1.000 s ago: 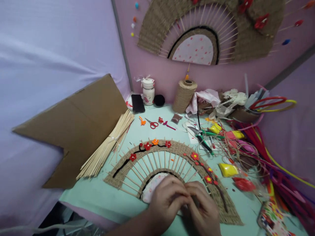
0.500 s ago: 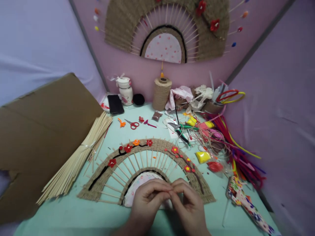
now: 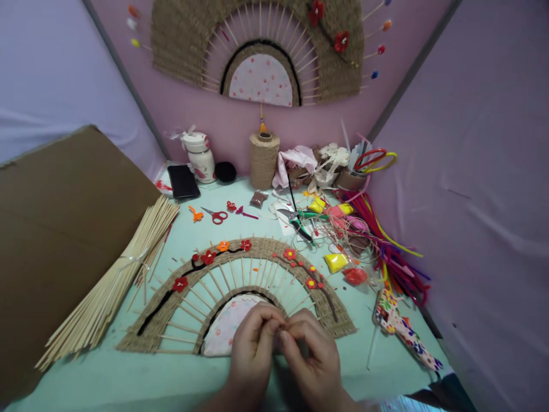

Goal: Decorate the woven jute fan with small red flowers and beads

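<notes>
My left hand [image 3: 253, 346] and my right hand [image 3: 313, 355] meet fingertip to fingertip above the front of a woven fan [image 3: 165, 317]. Both are closed in a pinch, and whatever sits between the fingertips is too small or hidden to make out. Flat on the table lies the fan, its twine arc carrying red flowers [image 3: 180, 284], an orange flower [image 3: 223, 246] and a brown branch with red blossoms [image 3: 311, 283]. Part of its white dotted half-round centre [image 3: 227, 329] is covered by my hands.
Bundled thin sticks [image 3: 111, 280] and cardboard [image 3: 55, 240] lie left. Behind the fan are red scissors [image 3: 218, 217], pruning shears [image 3: 302, 229] and a twine spool [image 3: 263, 163]. At right are yellow clay [image 3: 335, 262], red clay [image 3: 355, 276], pipe cleaners [image 3: 398, 269] and a patterned glue gun [image 3: 403, 332].
The view has turned a little to the right, so the scene sits further left. My fingertips stay together, with the right thumb and fingers slightly shifted.
</notes>
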The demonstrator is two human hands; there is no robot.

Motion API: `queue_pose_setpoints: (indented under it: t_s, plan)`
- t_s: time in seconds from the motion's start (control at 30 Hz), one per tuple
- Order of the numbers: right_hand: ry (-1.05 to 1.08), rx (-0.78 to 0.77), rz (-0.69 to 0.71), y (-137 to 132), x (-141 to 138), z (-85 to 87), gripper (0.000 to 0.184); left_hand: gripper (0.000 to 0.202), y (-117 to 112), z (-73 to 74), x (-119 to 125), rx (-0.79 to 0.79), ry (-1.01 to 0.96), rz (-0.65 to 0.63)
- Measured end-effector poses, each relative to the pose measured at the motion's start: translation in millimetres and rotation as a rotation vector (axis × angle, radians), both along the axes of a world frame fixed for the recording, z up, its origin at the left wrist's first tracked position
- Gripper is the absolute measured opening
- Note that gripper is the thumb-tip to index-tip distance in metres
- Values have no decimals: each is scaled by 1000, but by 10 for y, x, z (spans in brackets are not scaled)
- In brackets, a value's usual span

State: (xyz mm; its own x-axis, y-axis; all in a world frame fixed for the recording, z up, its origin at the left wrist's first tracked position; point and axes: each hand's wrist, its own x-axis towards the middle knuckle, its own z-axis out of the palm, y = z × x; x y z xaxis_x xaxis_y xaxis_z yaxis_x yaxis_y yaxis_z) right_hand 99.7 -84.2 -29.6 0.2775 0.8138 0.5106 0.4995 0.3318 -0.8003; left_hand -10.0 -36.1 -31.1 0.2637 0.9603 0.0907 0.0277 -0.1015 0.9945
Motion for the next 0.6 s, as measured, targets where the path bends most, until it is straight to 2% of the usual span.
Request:
queue_pose_setpoints:
  t_s: [0.13,0.23,0.3,0.37,0.47,0.5,0.53,0.6]
  plan:
    - [15,57,67,-80,91,157,17,21,-16,-20,69,-175,-25,-36]
    - [6,65,78,-164,207,291,18,29,-79,-9,160,-162,-5,-168]
    - [18,80,22,-218,298,345,18,33,-137,7,250,-75,32,-290]
    - [12,130,-91,-268,407,369,18,32,-188,26,350,38,49,-432]
    - [-71,204,-258,-346,618,387,16,10,-229,58,473,104,-25,-580]
    - [-103,204,-279,-373,693,399,16,9,-232,73,497,71,-60,-578]
    - [-140,185,-269,-400,764,415,16,18,-229,91,513,12,-92,-553]
    - [-236,96,-167,-445,873,456,16,22,-214,135,522,-123,-120,-505]
